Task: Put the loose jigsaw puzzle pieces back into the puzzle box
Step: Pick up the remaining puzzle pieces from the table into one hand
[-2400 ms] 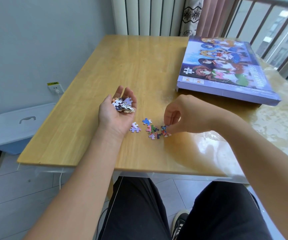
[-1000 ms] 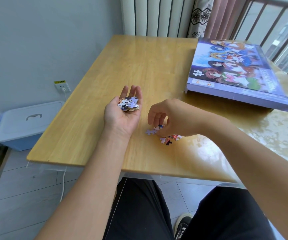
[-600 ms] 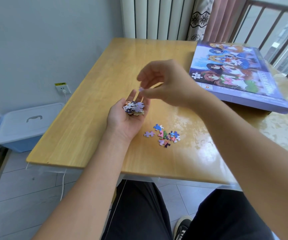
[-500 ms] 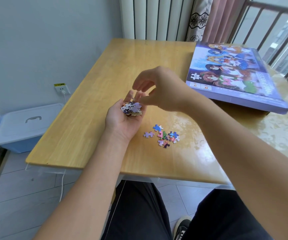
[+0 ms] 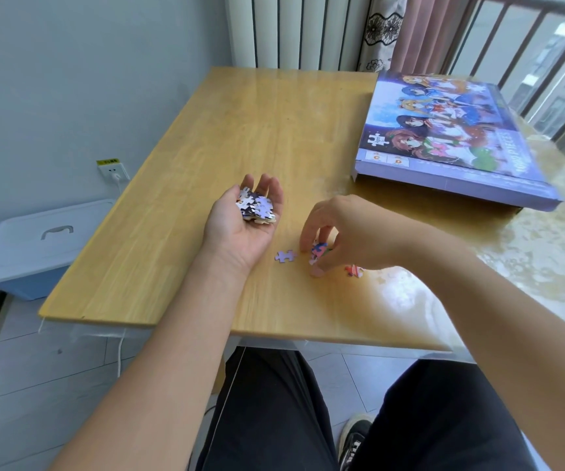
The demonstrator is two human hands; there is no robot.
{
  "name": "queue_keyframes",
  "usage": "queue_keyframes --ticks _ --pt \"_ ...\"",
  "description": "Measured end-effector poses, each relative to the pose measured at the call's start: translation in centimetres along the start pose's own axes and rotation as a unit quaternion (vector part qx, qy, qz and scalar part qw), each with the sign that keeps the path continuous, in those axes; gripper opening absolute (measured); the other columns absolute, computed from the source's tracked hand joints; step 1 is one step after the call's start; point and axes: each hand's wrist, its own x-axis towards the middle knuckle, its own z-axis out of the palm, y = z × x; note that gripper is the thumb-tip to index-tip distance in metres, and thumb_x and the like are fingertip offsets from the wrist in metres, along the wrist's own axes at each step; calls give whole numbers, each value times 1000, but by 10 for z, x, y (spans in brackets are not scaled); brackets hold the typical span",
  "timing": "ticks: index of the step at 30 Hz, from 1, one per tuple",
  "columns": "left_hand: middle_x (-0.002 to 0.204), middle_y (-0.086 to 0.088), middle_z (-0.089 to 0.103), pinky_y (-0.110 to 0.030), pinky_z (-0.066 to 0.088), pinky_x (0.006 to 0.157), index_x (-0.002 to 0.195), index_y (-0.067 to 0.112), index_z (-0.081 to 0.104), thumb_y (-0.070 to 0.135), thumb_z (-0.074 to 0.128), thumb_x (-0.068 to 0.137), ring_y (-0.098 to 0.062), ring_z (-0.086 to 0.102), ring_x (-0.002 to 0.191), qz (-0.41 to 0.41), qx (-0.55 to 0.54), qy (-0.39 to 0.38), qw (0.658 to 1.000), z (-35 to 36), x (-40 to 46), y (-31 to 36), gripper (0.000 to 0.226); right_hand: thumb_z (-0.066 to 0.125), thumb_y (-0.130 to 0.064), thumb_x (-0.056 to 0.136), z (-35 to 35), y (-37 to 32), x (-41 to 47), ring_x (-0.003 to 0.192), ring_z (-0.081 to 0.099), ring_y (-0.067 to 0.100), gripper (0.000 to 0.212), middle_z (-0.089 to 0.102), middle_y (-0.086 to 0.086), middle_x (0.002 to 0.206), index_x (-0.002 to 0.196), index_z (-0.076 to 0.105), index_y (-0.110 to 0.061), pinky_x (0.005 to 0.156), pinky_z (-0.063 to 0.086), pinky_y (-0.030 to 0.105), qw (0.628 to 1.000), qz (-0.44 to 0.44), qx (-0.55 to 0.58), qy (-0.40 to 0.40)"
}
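1. The left hand (image 5: 240,226) lay palm up on the wooden table (image 5: 240,137), nearer the front edge than the back, fingers loosely cupped — not closed — around a small heap of puzzle pieces (image 5: 255,207) resting on the fingers and upper palm.
2. The right hand (image 5: 345,232) was lowered to the table just right of the left hand, knuckles up, fingertips curled downward and pinched on a blue-and-pink piece (image 5: 318,249); whether that piece was lifted clear of the surface could not be told.
3. A single lilac piece (image 5: 285,256) lay flat on the table between the two hands, touching neither.
4. A red-and-white piece (image 5: 354,269) showed at the table surface just beneath the right wrist, partly hidden; further pieces under the hand could not be counted.
5. The puzzle box (image 5: 444,130) sat closed, lid up, toward the back right corner of the table — well apart from both hands and from every loose piece.
6. A blue storage bin with a white lid (image 5: 36,239) stood on the floor off the table's left edge, below a wall socket (image 5: 113,169).
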Motion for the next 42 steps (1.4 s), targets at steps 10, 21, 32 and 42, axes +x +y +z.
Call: queue_keyframes --ticks 10,21,32,42 --pt "90 -18 65 -35 60 71 90 0 63 10 40 104 -30 69 63 -16 -1 -10 1000 0 1 0 28 92 -25 69 -2 2 4 82 66 5 40 70 -10 89 103 72 -24 66 50 13 1000 -19 18 -6" --pt "93 -18 65 -36 61 70 93 -1 65 10 40 104 -30 70 66 -25 -4 -21 999 -1 2 0 29 93 -39 65 -10 13 -5 91 62 3 52 65 -13 98 111 72 -27 70 50 18 1000 4 -15 -4" --pt "94 -17 64 -35 61 71 92 -1 65 10 40 104 -30 69 66 -25 -3 -23 999 -1 2 1 30 87 -25 76 -8 0 3 80 70 11 22 72 -10 86 94 74 -25 76 59 31 998 16 -12 -59" --pt "95 -17 64 -35 61 70 92 -1 65 11 40 104 -30 70 66 -26 -4 -23 999 -1 2 1 30 88 -29 74 -11 0 1 65 62 -4 18 67 -17 78 85 73 -29 57 48 16 998 18 7 -55"
